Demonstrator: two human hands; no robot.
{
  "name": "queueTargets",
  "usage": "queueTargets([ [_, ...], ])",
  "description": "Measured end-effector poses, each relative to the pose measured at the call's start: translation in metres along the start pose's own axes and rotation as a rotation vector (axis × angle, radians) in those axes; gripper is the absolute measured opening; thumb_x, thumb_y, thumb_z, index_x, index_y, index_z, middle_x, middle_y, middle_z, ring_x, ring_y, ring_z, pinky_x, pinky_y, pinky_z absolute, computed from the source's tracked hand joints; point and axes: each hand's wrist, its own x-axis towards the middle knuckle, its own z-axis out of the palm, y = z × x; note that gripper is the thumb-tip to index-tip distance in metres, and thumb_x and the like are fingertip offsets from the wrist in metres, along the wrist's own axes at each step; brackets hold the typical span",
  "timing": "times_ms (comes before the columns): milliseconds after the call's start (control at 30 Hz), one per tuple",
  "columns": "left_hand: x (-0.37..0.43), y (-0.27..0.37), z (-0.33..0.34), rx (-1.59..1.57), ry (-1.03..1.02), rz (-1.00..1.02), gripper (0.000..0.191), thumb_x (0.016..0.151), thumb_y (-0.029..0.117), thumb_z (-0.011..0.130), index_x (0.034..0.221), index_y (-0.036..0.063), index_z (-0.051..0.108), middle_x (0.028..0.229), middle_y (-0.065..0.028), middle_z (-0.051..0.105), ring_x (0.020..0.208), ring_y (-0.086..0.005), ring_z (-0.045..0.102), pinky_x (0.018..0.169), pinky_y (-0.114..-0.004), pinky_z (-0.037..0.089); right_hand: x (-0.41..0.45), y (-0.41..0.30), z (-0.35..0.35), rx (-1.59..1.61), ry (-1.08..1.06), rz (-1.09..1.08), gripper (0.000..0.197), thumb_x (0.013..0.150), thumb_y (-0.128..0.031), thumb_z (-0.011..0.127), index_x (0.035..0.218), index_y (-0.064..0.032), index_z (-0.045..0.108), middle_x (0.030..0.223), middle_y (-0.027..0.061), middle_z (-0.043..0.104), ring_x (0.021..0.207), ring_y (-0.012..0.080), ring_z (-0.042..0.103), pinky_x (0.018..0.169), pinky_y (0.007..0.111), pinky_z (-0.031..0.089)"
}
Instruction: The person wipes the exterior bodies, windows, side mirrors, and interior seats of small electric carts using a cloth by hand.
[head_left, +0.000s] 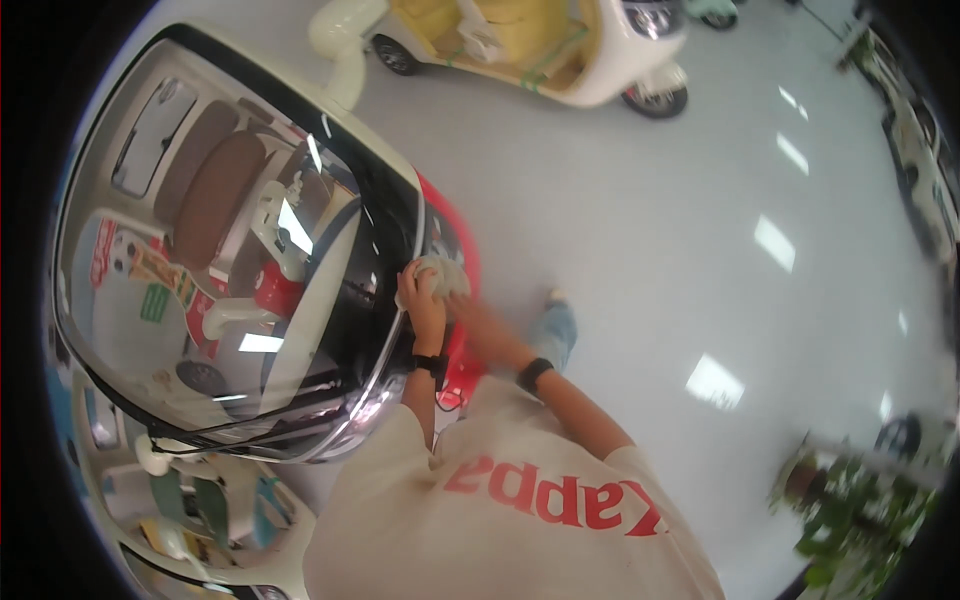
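A pale cloth (447, 274) lies bunched at the front edge of a small electric vehicle, below its windshield (247, 247). My left hand (424, 307) holds the cloth, with its fingers bent over the left side. Close beside it, my right hand (480, 324) is blurred by motion and reaches the cloth's lower right edge; its grip cannot be made out. Chrome-coloured trim (384, 367) curves along the base of the glass, next to a red front panel (463, 367). Both my wrists wear dark bands.
A windshield wiper (247, 439) lies across the lower glass. A white mirror (346, 45) juts from the vehicle's far side. Beyond stands a cream three-wheeler (600, 52) with a yellow interior. Another vehicle (217, 517) is at lower left, a potted plant (847, 510) at lower right.
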Motion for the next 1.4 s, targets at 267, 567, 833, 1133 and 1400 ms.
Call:
queueTargets([
  [267,0.067,0.03,0.014,0.093,0.397,-0.146,0.031,0.061,-0.01,0.045,0.089,0.0032,0.051,0.108,-0.0139,0.044,0.102,-0.033,0.041,0.089,-0.042,0.03,0.11,0.036,-0.073,-0.14,-0.002,-0.378,0.079,0.06,0.001,0.058,0.129,-0.0075,0.022,0.135,0.0148,0.019,0.123,0.034,0.019,0.099,0.045,0.019],
  [567,0.1,0.031,0.002,0.181,0.639,-0.335,0.024,0.06,-0.009,0.045,0.079,0.003,0.05,0.096,-0.0125,0.046,0.093,-0.0295,0.045,0.084,-0.037,0.034,0.155,0.026,-0.083,-0.109,0.042,-0.527,0.05,0.068,-0.005,0.051,0.117,-0.0093,0.042,0.123,0.0132,0.036,0.109,0.0289,0.037,0.09,0.039,0.032],
  [833,0.153,0.047,-0.027,0.073,0.822,-0.326,0.013,0.072,0.008,0.047,0.084,0.0013,0.05,0.096,-0.0149,0.047,0.091,-0.0285,0.043,0.083,-0.035,0.033,0.223,0.007,-0.121,-0.168,0.058,-0.887,0.044,0.07,-0.011,0.047,0.114,-0.0134,0.047,0.117,0.0083,0.042,0.103,0.0241,0.042,0.085,0.035,0.034],
  [1133,0.249,0.025,-0.075,0.428,1.038,-0.353,0.024,0.074,0.004,0.049,0.098,0.0028,0.05,0.105,-0.0144,0.046,0.099,-0.0301,0.041,0.088,-0.035,0.029,0.344,-0.06,-0.154,-0.043,0.2,-1.249,0.036,0.07,-0.013,0.049,0.106,-0.0111,0.054,0.112,0.005,0.046,0.101,0.021,0.043,0.079,0.034,0.035],
  [1400,0.304,0.011,-0.122,0.557,0.792,-0.311,0.042,0.073,0.002,0.051,0.115,0.0049,0.042,0.12,-0.0151,0.038,0.116,-0.0319,0.031,0.096,-0.035,0.025,0.387,-0.092,-0.169,0.14,0.192,-1.083,0.047,0.062,0.003,0.05,0.109,-0.0028,0.049,0.114,0.011,0.044,0.105,0.03,0.039,0.09,0.045,0.028],
])
